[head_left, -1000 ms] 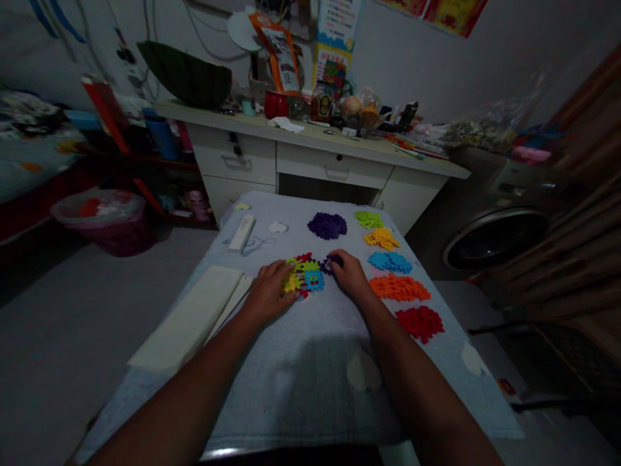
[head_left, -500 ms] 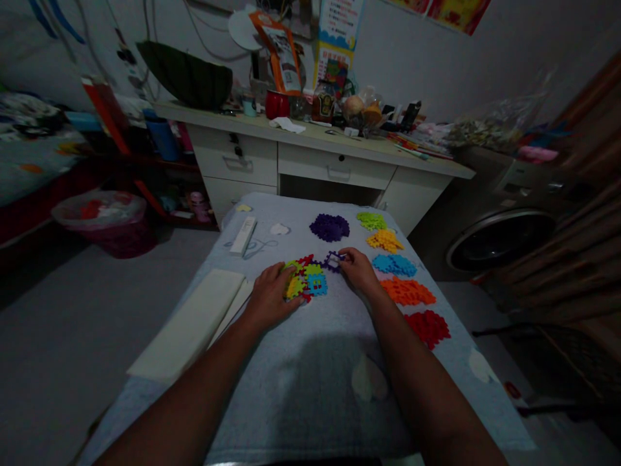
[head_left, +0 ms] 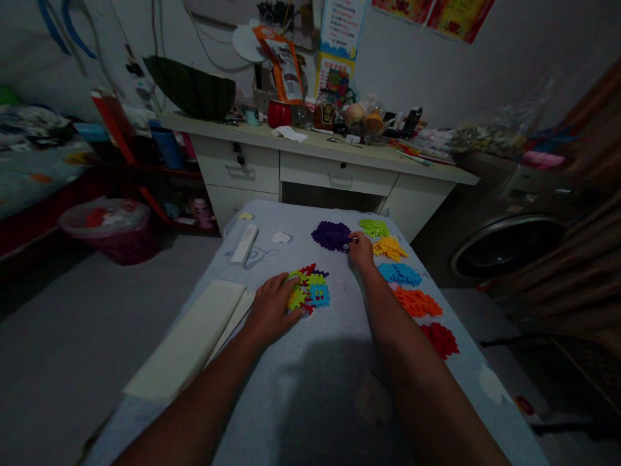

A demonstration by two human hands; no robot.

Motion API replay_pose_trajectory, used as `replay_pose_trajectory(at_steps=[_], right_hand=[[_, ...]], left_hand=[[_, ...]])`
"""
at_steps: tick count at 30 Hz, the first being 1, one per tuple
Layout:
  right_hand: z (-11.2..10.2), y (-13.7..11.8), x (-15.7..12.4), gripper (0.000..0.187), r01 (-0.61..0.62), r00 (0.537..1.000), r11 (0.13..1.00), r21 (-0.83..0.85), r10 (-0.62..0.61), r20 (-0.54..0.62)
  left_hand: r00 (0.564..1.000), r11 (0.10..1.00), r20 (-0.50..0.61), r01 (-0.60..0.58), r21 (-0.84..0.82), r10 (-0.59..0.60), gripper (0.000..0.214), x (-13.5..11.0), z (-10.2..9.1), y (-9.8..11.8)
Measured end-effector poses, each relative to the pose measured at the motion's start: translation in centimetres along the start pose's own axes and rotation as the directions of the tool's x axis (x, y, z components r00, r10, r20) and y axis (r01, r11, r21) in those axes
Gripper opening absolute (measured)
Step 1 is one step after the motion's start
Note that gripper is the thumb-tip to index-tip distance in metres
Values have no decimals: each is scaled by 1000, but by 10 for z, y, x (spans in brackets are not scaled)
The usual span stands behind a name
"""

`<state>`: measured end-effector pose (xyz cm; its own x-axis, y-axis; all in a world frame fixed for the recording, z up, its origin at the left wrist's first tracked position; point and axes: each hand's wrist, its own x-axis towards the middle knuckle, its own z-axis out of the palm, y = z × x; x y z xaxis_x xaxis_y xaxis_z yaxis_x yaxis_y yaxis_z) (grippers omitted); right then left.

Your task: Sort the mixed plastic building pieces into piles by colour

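My left hand [head_left: 273, 306] grips the left side of a flat build of interlocking plastic blocks [head_left: 315, 279], with its fingers over the top edge and the thumb along the bottom. Red, lime, yellow and blue pieces show in the build, plus a bit of purple at its upper right. At the right edge of the purple block pile [head_left: 330, 235], my right hand [head_left: 361, 250] has its fingertips pinched together. Something small and dark, perhaps a purple block, is at those fingertips, but I cannot make it out clearly.
Down the right side lie piles of lime [head_left: 374, 227], yellow [head_left: 389, 248], blue [head_left: 400, 274], orange [head_left: 418, 302] and red blocks [head_left: 440, 340]. A white narrow box [head_left: 244, 245] and a pale folded sheet [head_left: 189, 340] lie on the left. Behind stands a cluttered desk [head_left: 310, 144].
My right hand has moved away from the build, up and right to the purple pile. The purple square frame it held beside the build is gone from there. My left hand stays on the build.
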<state>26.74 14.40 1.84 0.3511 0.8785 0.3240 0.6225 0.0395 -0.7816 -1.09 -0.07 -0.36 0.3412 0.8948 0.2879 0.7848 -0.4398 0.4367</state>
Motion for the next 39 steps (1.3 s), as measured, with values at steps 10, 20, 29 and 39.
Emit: replay_pose_trajectory(at_steps=[10,20,29,39], right_hand=[[6,19,-16,43,31,996,999,32,-29,-85],[-6,-1,-47,19,91,961,993,70,-106,255],[-10,-44,-62,24,288,646,957,20,-210,734],[-15,-45,-66,21,157,672,987,43,-139,728]], left_hand=[[1000,1000,16,26,-3,-26,64,1,-3,4],[999,999,25,32,8,-32,65,1,-5,5],[1000,1000,20,8,-8,-8,63,1,-6,4],[1000,1000,7,-3,-27,3,65,1,-5,4]])
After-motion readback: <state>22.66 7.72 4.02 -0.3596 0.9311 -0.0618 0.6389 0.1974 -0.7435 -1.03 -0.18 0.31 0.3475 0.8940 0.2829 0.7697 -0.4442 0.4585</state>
